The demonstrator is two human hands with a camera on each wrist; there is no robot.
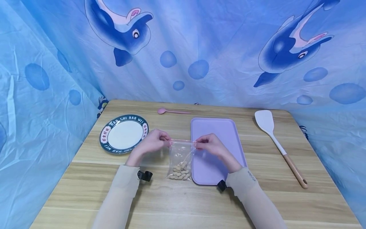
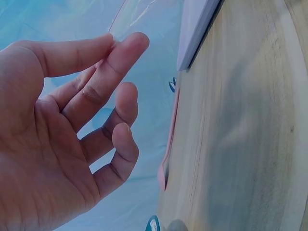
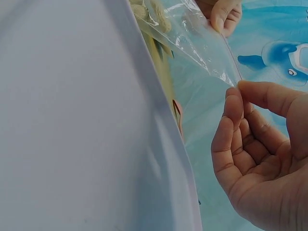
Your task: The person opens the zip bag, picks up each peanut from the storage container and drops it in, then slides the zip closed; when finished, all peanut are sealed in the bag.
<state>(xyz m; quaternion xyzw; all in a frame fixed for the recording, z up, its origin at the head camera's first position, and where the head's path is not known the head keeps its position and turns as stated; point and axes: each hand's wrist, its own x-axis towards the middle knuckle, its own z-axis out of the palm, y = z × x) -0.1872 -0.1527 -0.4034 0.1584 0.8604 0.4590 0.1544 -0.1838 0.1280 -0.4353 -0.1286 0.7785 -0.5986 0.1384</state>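
A clear zip bag [image 1: 180,159] with a pink seal line along its top hangs between my hands. Several peanuts in their shells [image 1: 180,171] lie in its lower part. My left hand [image 1: 154,141] pinches the bag's top left corner between thumb and index finger. At the top right corner, my right hand [image 1: 211,144] pinches the seal edge the same way. The right wrist view shows the bag [image 3: 192,41] stretched taut between both hands. Under the right hand lies a lilac tray [image 1: 213,125], partly behind the bag's right edge.
Left of the bag sits a round plate [image 1: 125,135] with a dark green lettered rim. A pink spoon [image 1: 174,111] lies at the back of the wooden table [image 1: 171,203]. To the right is a white spatula [image 1: 274,140] with a wooden handle. A blue dolphin-print curtain [image 1: 223,41] hangs behind.
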